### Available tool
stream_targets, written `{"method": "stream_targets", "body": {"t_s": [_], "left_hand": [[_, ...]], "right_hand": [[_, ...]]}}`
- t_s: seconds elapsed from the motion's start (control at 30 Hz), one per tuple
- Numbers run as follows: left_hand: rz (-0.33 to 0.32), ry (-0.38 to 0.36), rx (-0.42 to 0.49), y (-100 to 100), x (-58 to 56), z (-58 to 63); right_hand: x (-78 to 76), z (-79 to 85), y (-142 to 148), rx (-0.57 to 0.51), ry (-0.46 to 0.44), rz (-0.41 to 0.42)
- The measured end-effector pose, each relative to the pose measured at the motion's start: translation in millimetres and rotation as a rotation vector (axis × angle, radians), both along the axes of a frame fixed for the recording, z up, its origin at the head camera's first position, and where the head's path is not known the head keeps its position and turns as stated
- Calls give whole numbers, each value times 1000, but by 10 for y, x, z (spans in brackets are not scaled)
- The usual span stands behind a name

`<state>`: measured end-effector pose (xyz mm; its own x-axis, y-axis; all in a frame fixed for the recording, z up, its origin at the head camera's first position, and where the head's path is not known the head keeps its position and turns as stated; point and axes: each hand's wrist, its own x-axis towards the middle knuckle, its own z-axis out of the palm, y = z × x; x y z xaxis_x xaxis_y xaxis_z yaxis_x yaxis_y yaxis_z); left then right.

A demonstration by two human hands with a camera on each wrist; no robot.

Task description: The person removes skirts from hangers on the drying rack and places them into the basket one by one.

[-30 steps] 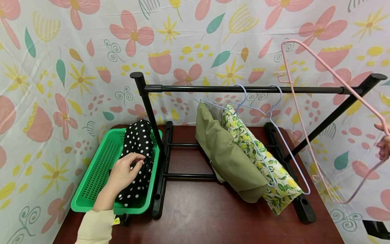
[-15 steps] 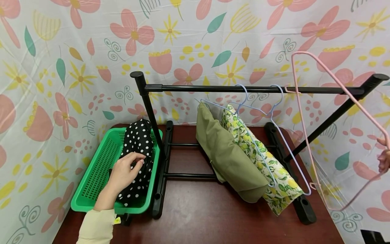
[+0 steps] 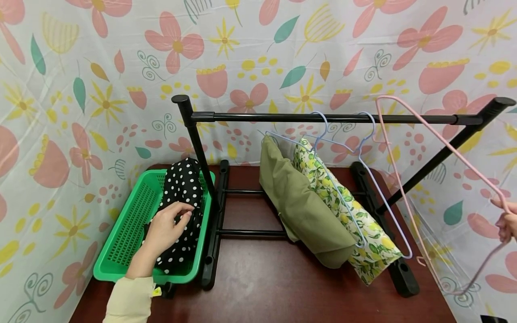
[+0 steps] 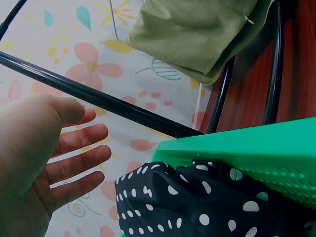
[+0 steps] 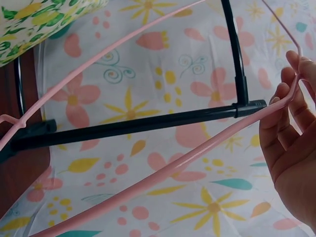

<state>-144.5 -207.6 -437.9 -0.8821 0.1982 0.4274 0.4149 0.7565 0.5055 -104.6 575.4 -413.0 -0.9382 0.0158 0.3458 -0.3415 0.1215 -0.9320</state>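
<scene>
My right hand [image 3: 510, 220] pinches a pink clothes hanger [image 3: 456, 151] near one bend, at the right edge of the head view. Its frame stands tilted, crossing in front of the right end of the black rack's bar [image 3: 262, 117]. Thumb and fingers [image 5: 274, 121] close on the hanger in the right wrist view. Over the green basket [image 3: 101, 273], my left hand [image 3: 165, 229] hovers by a black cloth with white dots [image 3: 183, 186]. The left wrist view shows those fingers [image 4: 81, 160] loosely spread, apart from the cloth, holding nothing.
Two pale blue hangers [image 3: 326, 128] hang from the rack's bar. An olive cloth [image 3: 299, 211] and a lemon-print cloth [image 3: 379, 244] hang with them. The rack's feet [image 3: 404, 278] stand on a dark red table [image 3: 258, 287]. A floral sheet [image 3: 133, 27] hangs behind.
The pink hanger first shifts right and down, then swings back a little left while its top drops lower. My right hand moves with it. My left hand stays in place.
</scene>
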Motion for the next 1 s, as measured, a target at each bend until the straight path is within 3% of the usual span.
{"method": "stream_targets", "body": {"t_s": [0.03, 0.1, 0.17, 0.23, 0.27, 0.33, 0.4, 0.47, 0.67, 0.77, 0.87, 0.93, 1.0], "left_hand": [[-2, 0, 1, 3, 2, -1], [-6, 5, 2, 7, 5, -4], [-8, 10, 0, 8, 7, -7], [-6, 13, -3, 6, 8, -10], [-6, 13, -4, 4, 9, -12], [-4, 10, -4, 0, 10, -12], [-1, 4, -6, -6, 12, -13], [2, -4, -3, -12, 15, -15], [4, -12, -3, -14, 12, -29], [3, -8, -7, -10, 6, -37], [3, -5, -7, -6, -1, -43], [1, -5, -4, -4, -5, -43], [0, -6, -1, 2, -6, -42]], "right_hand": [[62, 125, -241, -38, 38, 34], [190, 408, -687, -127, -9, 31], [102, 91, -294, -70, -29, 9], [78, -118, -75, 54, -29, -94], [66, -182, 13, 46, -72, -102], [-21, -532, 439, 107, -47, -103], [43, -479, 300, 127, -22, -127], [90, -399, 160, 17, -42, -68], [180, -323, -14, -64, -54, -26], [168, -455, 101, 1, -8, -61], [138, -582, 224, 134, 35, -120], [146, -574, 201, 268, 83, -191], [172, -458, 69, 403, 134, -251]]}}
